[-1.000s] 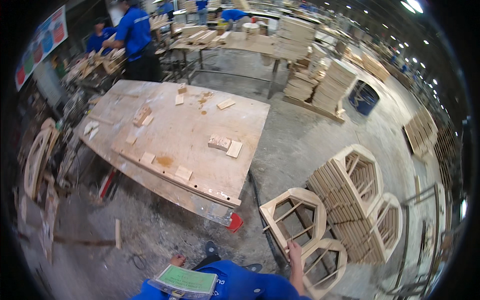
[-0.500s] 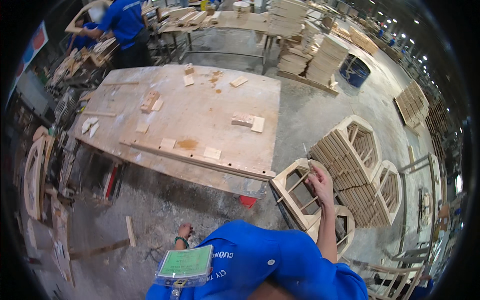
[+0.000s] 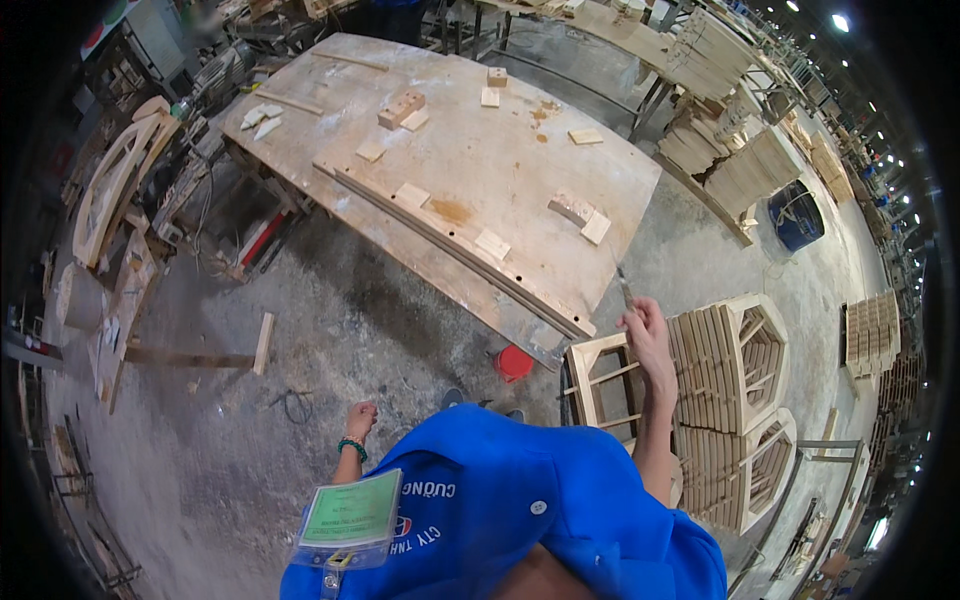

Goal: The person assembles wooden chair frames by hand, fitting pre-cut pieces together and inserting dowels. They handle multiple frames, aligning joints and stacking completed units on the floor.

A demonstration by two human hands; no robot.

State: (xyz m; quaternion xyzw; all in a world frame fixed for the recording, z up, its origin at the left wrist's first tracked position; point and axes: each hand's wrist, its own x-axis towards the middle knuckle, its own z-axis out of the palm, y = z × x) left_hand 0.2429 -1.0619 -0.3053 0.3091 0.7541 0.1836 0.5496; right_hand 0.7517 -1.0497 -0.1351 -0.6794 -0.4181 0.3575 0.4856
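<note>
My right hand [image 3: 648, 335] is raised beside the table's near right corner, fingers closed round a thin, slender tool [image 3: 627, 290] that points up and away; its exact kind is too small to make out. Below and behind that hand lies a wooden frame with crossbars [image 3: 588, 390], partly hidden by my forearm. My left hand [image 3: 361, 418] hangs low over the floor, with fingers curled and nothing visible in them. Ahead, the wooden table [image 3: 470, 130] carries a long rail with dark holes [image 3: 450, 240] along its near edge, plus several small wood blocks [image 3: 572, 207].
Stacked wooden frames [image 3: 720, 370] stand on the floor at my right. A red container [image 3: 513, 364] sits by the table's near corner. Farther right is a dark blue bin [image 3: 796, 215] near piled boards [image 3: 740, 170]. Curved wooden frames [image 3: 115, 190] lean at the left.
My view has turned to the left and down, so the table appears rotated and farther up. My right hand still grips the thin tool; the left hand still hangs low with curled fingers.
</note>
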